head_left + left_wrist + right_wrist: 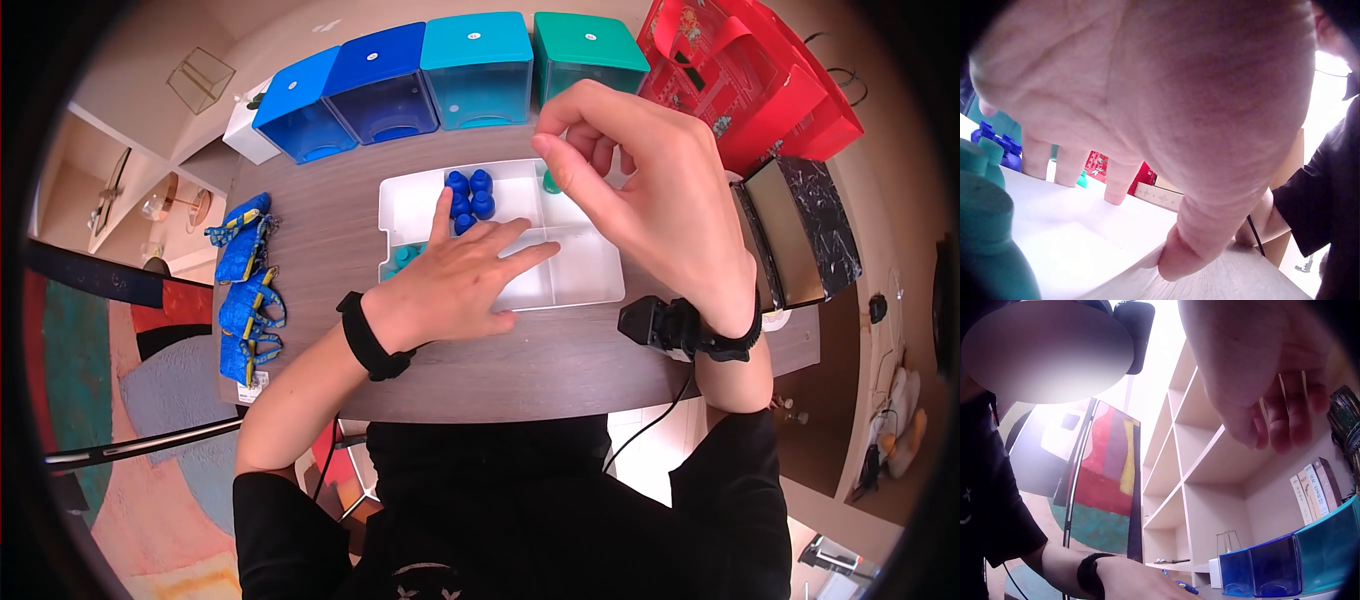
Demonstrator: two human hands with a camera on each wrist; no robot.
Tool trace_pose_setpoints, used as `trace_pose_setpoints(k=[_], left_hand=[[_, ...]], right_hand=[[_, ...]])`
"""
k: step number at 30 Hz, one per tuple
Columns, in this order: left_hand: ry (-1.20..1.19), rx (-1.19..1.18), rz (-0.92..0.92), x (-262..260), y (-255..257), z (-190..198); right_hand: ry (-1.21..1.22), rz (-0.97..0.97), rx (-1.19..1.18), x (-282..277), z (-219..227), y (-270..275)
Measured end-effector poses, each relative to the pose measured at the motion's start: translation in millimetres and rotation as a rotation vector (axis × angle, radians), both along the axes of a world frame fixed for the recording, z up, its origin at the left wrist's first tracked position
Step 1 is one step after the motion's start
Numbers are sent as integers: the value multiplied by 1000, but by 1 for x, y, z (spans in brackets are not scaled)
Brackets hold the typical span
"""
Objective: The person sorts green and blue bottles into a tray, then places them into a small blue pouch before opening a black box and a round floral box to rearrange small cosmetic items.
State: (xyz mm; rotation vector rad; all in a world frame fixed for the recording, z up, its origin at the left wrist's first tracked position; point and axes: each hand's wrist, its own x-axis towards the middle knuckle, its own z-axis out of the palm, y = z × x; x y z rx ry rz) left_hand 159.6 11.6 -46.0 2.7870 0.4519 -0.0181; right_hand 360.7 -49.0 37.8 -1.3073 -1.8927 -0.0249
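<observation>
A white divided tray (pixel 590 270) lies on the desk. My left hand (pixel 450 280) hovers palm down over its front part with fingers spread, holding nothing; in the left wrist view the fingertips hang close over the tray. Several small dark blue bottles (pixel 483 205) stand upright just beyond that hand. Teal bottles (pixel 988 206) are beside it at the left, partly hidden by the hand in the head view. My right hand (pixel 645 165) is raised above the tray's right side, fingers loosely curled around nothing visible. It partly hides a green bottle (pixel 550 183).
Four clear-fronted bins with blue, teal and green lids (pixel 475 40) line the desk's back. A red gift bag (pixel 760 90) and an open marbled box (pixel 815 230) stand at right. Small blue bags (pixel 240 290) lie along the left edge. Cables hang from both wrists.
</observation>
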Motion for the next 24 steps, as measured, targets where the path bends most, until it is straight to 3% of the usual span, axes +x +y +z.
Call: trace_pose_setpoints(k=[2,24], left_hand=[[112,-21,27,0,0,6],[177,50,343,-75,30,25]], right_hand=[[0,-2,-2,1,0,0],[-34,3,-17,-5,-4,1]])
